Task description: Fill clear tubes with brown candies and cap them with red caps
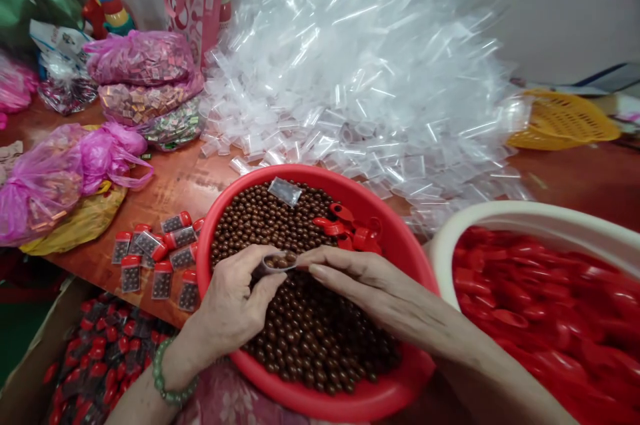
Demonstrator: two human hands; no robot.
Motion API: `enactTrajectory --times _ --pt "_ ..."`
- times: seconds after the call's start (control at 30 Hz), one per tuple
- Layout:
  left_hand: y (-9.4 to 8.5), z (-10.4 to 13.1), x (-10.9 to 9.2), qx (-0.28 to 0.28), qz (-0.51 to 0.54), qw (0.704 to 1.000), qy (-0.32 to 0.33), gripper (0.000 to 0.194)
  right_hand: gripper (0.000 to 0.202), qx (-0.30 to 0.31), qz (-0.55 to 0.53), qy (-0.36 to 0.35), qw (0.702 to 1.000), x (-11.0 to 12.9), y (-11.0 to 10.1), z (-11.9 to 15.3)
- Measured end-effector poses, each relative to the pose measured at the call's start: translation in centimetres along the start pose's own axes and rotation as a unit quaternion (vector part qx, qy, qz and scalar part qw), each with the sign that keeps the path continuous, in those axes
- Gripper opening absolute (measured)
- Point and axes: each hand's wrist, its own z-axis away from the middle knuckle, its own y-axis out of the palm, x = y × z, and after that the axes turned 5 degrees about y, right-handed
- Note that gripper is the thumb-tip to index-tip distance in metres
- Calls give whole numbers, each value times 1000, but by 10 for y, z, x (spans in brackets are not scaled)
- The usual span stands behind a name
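My left hand (pixel 240 298) grips a small clear plastic container (pixel 280 262), its open mouth up and brown balls showing inside. At the container's right rim, the fingertips of my right hand (pixel 350 272) are drawn together and touch its edge. Both hands are above a red basin (pixel 320 408) of brown balls (pixel 320 338). On the balls lie another clear container (pixel 285 191), tilted, and several red caps (pixel 357 232). Left of the basin, filled containers with red caps (pixel 163 278) lie on the table.
Clear empty containers (pixel 350 78) are heaped behind the basin. A white basin (pixel 445 238) of red caps stands right, a yellow basket (pixel 570 120) beyond it. Pink bags (pixel 145 62) sit at left. Below the table edge, a box holds capped containers (pixel 105 358).
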Motion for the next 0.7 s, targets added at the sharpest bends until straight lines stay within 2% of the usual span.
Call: enactTrajectory --times 0.17,0.3,0.4,0.47,0.6,0.7 --pt "2 5 -2 20 84 995 -43 22 29 -128 86 -15 988 -21 -20 3" --pt "5 6 0 16 117 991 -63 20 27 -208 201 -46 956 -42 -32 -1" --pt "7 6 2 25 121 990 -69 18 24 -214 341 -83 912 -52 -32 -9" --pt "7 7 1 29 113 991 -69 17 24 -207 397 -88 890 -56 -28 -17" --pt "4 8 -2 35 83 995 -39 18 34 -222 434 -72 870 -60 -21 -30" --pt "2 7 -2 22 72 997 -35 19 29 -231 449 -70 860 -60 -16 -36"
